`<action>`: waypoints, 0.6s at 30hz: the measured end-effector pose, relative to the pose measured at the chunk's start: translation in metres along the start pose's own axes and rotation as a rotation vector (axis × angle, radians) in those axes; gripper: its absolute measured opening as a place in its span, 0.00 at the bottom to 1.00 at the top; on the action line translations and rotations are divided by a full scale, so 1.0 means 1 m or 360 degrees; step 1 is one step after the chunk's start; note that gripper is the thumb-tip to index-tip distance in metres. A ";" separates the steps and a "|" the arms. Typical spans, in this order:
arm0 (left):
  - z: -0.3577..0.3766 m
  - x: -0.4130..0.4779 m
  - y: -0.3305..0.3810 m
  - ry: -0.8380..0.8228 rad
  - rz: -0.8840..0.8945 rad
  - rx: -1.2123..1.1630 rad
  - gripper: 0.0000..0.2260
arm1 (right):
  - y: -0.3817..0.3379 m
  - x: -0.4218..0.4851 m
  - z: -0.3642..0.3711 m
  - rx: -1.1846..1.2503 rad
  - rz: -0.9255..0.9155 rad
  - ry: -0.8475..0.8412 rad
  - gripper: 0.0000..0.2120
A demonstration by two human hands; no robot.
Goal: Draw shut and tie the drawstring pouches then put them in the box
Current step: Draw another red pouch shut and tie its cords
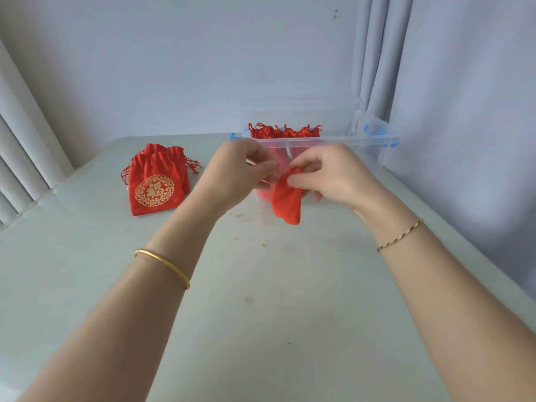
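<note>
Red cloth hangs between our hands: one pouch (285, 198) is held up off the table (261, 285), just in front of the clear box (333, 138) that stands at the far right corner. Our right hand (333, 175) pinches the gathered neck of the pouch, fingers curled over the bunched top. Our left hand (240, 175) is curled too and seems to pinch the thin cord beside the mouth. The cord is mostly hidden by the fingers, so we cannot tell whether a knot has been started. We judge the step in hand to be drawing shut or tying this pouch. The next move, as we see it, calls for a tight hold on the neck with the right hand while the left pulls the cord taut and loops it, then a short reach forward over the near rim of the box. Both forearms stretch out from the near edge and meet above the middle of the table, wrists slightly raised. Inside the box several tied pouches (285, 132) stand upright. A small pile of pouches (158, 184), untied by the look of them, lies near the far left corner.
</note>
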State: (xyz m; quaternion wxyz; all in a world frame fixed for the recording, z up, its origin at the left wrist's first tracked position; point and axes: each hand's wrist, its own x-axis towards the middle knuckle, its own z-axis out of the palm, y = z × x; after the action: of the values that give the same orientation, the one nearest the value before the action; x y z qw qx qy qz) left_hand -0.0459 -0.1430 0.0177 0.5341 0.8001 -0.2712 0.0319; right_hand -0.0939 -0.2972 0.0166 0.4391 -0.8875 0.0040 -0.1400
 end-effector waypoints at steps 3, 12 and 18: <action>-0.009 0.013 0.000 0.0196 0.0009 -0.0029 0.05 | -0.028 0.023 -0.028 0.0093 -0.0161 0.0292 0.07; -0.017 0.031 -0.043 0.0420 -0.0182 0.0135 0.11 | -0.043 0.128 -0.032 -0.1049 0.0168 0.0168 0.07; -0.030 0.037 -0.078 0.0480 -0.0263 0.0283 0.10 | -0.029 0.153 -0.005 -0.1669 0.0635 -0.0440 0.10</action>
State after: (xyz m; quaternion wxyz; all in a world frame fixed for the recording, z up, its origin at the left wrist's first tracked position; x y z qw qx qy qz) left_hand 0.0290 -0.1093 -0.0218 0.4967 0.8498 -0.1177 0.1315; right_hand 0.0487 -0.3032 0.0797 -0.0451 -0.9786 0.1827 0.0836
